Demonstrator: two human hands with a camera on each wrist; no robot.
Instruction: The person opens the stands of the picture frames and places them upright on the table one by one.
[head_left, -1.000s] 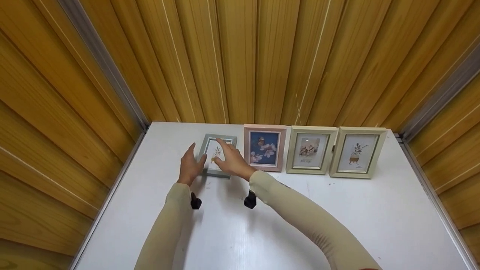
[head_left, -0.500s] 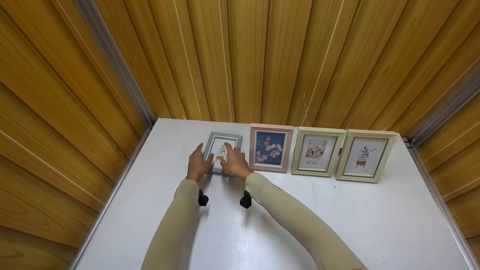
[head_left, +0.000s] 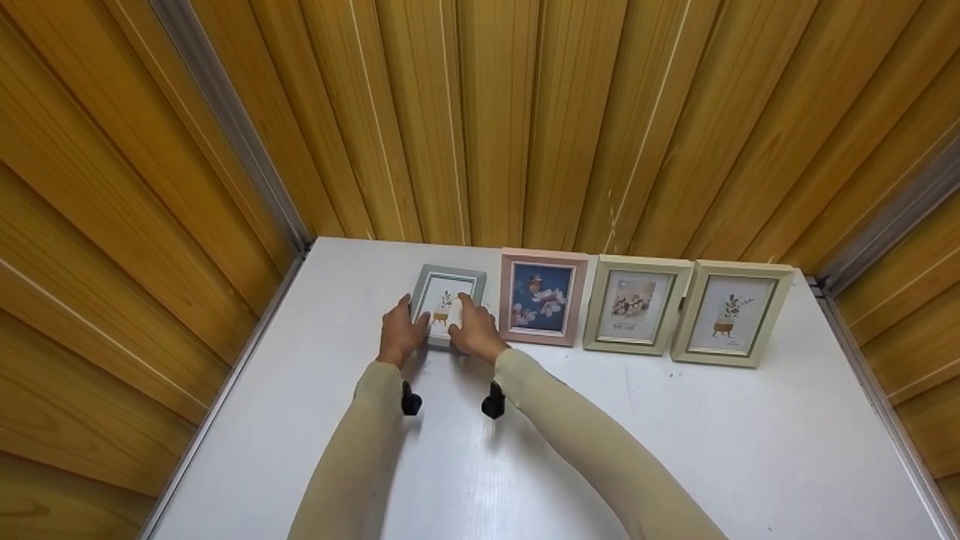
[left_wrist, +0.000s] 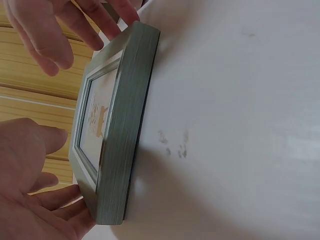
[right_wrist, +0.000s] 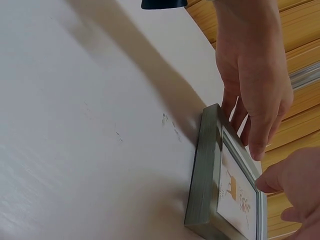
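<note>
A grey-green picture frame (head_left: 450, 281) with a potted-plant print lies face up on the white table (head_left: 480, 465), left of the other frames. My left hand (head_left: 401, 328) is at its left side, with fingertips touching the rim in the left wrist view. The thumb of that hand (left_wrist: 52, 137) stands apart from the glass. On the opposite side, my right hand (head_left: 476, 328) has its fingers along the rim and its thumb above the picture. In the right wrist view, the right thumb (right_wrist: 270, 179) is close to the glass; whether it touches, I cannot tell.
Upright in a row to the right stand a pink frame (head_left: 544, 337) with a blossom picture, a cream frame (head_left: 626, 345) and another cream frame (head_left: 720, 356). Wood-patterned panels (head_left: 495, 127) rise behind the table. A black wrist device (head_left: 493, 401) hangs under the right sleeve.
Both hands have come down and inward to the grey-green frame's sides. The view has shifted slightly. The frames in the row have not visibly moved.
</note>
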